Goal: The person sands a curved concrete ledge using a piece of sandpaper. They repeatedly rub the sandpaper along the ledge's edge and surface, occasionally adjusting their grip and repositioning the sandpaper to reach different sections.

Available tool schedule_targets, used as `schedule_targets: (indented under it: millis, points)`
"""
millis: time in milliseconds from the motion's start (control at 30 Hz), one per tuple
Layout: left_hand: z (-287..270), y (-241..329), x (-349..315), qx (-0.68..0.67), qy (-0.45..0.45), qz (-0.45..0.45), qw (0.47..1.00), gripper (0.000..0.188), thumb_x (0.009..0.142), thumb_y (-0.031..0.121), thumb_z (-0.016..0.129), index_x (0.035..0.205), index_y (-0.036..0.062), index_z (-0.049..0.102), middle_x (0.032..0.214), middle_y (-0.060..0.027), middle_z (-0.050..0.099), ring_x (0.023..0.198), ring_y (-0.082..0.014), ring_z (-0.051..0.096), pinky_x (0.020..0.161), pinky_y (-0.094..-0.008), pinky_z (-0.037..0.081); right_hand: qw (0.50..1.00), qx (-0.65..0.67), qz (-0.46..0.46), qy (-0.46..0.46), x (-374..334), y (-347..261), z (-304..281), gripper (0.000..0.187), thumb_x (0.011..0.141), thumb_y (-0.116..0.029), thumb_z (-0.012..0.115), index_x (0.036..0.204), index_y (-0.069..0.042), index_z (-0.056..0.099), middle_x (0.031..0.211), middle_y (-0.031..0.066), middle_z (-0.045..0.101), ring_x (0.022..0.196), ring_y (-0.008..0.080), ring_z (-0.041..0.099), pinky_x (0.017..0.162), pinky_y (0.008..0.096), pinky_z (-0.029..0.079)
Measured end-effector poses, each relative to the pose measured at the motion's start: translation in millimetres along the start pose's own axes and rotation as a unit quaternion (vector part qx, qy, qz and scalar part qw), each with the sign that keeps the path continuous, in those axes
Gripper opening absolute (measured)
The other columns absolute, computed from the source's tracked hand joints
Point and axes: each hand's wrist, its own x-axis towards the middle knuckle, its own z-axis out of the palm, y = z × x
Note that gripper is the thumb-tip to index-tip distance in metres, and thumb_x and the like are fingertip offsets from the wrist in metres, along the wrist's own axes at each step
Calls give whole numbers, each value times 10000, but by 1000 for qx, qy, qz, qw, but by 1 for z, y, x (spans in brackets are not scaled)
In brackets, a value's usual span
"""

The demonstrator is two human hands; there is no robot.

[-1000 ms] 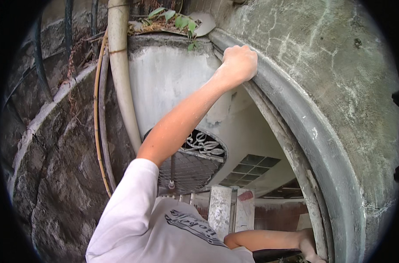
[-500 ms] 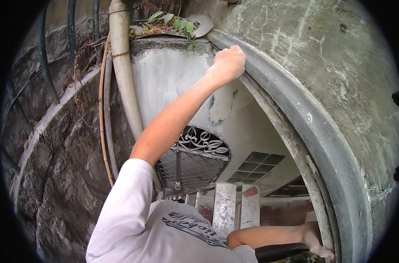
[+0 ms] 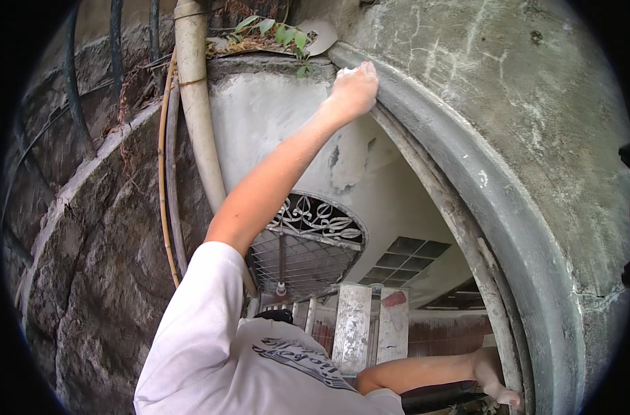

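My left hand (image 3: 356, 90) reaches far up to the top end of the curved grey moulding (image 3: 467, 149). Its fingers are curled closed, with white on the fingertips; whatever they hold is hidden or too small to make out. Along the inner side of the moulding runs a weathered wooden strip (image 3: 453, 204). Low on the right, my right hand (image 3: 493, 379) lies against the lower part of that strip, fingers stretched downward and partly hidden. Nothing shows in it.
A pale pipe (image 3: 198, 117) and a bamboo pole (image 3: 164, 173) stand left, beside a rough rock wall (image 3: 97, 277). Leafy plants (image 3: 287, 36) grow on the top ledge. Below are a grilled opening (image 3: 304, 259) and worn white boards (image 3: 353, 325). Cracked concrete (image 3: 536, 90) rises right.
My left hand has shifted slightly up and left along the moulding, and white now shows at its fingertips. The right hand stays nearly in place.
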Motion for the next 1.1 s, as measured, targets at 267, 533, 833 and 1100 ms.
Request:
schedule_targets:
  millis: [267,533,833,1100]
  points:
    - [-14,-27,-66,-463,47,-141,874,382,961,156,522,1276,-55,566,1229,-182,654,1138,-289,628,978,-396,486,979,100,75,160,-19,40,-26,593,955,-491,451,1365,-66,505,1453,167,462,1331,282,416,1146,515,267]
    - [11,-26,-186,-853,-141,-211,456,552,861,246,725,1278,-59,531,1271,-206,606,1157,-301,605,1052,-484,442,680,49,502,-532,-244,47,-1,417,938,-165,577,1298,30,494,1204,176,598,1055,224,609,911,371,502]
    - [49,0,-175,-883,-101,-199,413,483,905,346,703,1219,31,517,1158,-128,599,1152,-248,554,1005,-403,439,650,-4,68,-757,-209,25,104,467,861,22,619,1313,-92,594,1307,142,608,1203,336,583,966,395,505]
    - [71,48,-72,-984,-136,5,-119,952,906,777,253,1450,3,355,1457,-187,430,1348,-322,423,1132,-468,334,685,-29,-169,-708,-146,7,162,580,695,127,619,1249,-43,615,1290,166,603,1274,336,532,1068,418,460]
